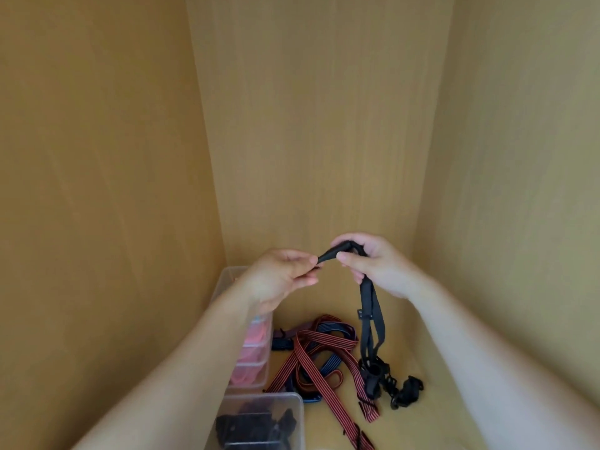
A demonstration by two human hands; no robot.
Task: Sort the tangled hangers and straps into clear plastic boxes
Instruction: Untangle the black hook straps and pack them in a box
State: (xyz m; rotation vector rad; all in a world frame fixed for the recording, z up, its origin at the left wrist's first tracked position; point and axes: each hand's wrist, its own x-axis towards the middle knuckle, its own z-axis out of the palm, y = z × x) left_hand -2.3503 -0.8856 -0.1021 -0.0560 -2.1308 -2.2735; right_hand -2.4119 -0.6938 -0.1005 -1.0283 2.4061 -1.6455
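I am finding no readable text, label or number anywhere. The black strap (371, 295) and clear boxes (298, 417) are showing none.

A black strap (368, 297) is held up off the shelf, its top end folded over. The left hand (282, 277) pinches its tip and the right hand (380, 267) grips the fold. The rest hangs toward 6 o'clock, ending in black buckles (386, 381) that rest on the shelf. At 9 o'clock of the buckles a red-striped strap (324, 349) and a blue-striped strap (328, 363) lie tangled together. At 9 o'clock of the tangle stands a clear box (227, 277) holding pink items. At 7 o'clock a second clear box (292, 414) holds black pieces (256, 423).
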